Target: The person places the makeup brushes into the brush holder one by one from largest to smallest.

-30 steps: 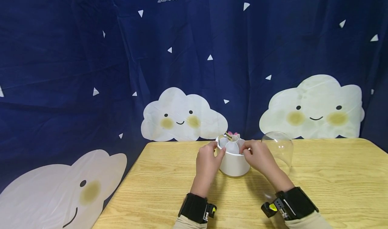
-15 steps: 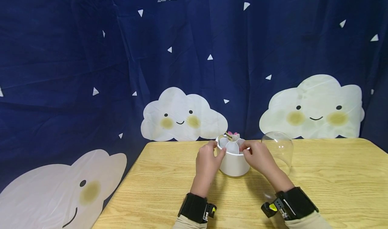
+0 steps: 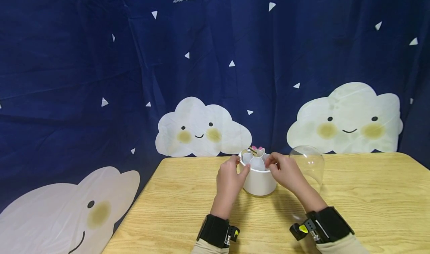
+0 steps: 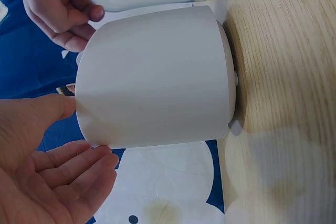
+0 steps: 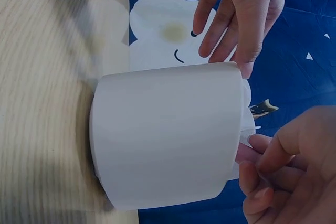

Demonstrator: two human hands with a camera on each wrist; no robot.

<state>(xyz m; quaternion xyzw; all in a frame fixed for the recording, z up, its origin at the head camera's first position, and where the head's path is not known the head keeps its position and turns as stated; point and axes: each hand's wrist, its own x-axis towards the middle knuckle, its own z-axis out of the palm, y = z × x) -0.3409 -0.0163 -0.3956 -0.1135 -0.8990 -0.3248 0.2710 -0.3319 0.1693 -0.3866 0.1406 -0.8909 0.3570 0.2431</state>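
A white round container (image 3: 258, 183) stands on the table in the head view. Inside it is a white petal-shaped insert (image 3: 257, 163) with a central cup; a small gold-and-dark piece (image 3: 252, 150) sticks out of that cup. My left hand (image 3: 229, 179) holds the container's rim at the left, thumb on the front edge and fingers along the side. At the right of the rim is my right hand (image 3: 287, 173), its fingers bent. Some of its fingertips reach inside the rim beside the insert. In the right wrist view, the right hand (image 5: 299, 166) partly hides what its fingertips touch.
A clear dome (image 3: 310, 162) stands just right of the container, partly behind the right forearm. Something pink (image 3: 258, 148) shows at the container's back. The wooden table (image 3: 373, 194) ends at a dark blue curtain (image 3: 215, 41) with cloud pictures.
The head view has shifted very slightly. Both hands keep their places at the container, and the container stays put.
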